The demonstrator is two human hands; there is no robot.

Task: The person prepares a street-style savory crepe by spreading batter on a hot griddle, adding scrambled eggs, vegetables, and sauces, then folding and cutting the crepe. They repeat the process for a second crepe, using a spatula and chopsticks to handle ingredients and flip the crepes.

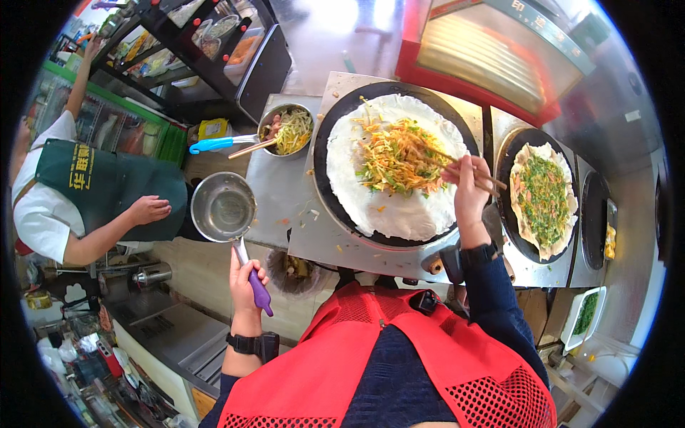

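Observation:
In my left hand (249, 283) is the purple handle of a metal saucepan (223, 207), held out left of the counter; its inside shows only residue. Wooden chopsticks (489, 182) are gripped in my right hand (466, 184), their tips in a heap of shredded vegetables (401, 155). Orange and yellow shreds with chopped greens make up that heap. Beneath it a thin white flatbread (348, 187) covers most of a round black griddle (322, 160). Loose shreds are scattered over the flatbread around the heap.
A blue-handled pan (291, 131) of shredded vegetables stands on the counter (273, 214). At right, a second griddle (503, 214) carries a flatbread topped with greens (543, 200). A person in a green apron (118, 182) stands at left. A lined bin (294, 273) sits below the counter.

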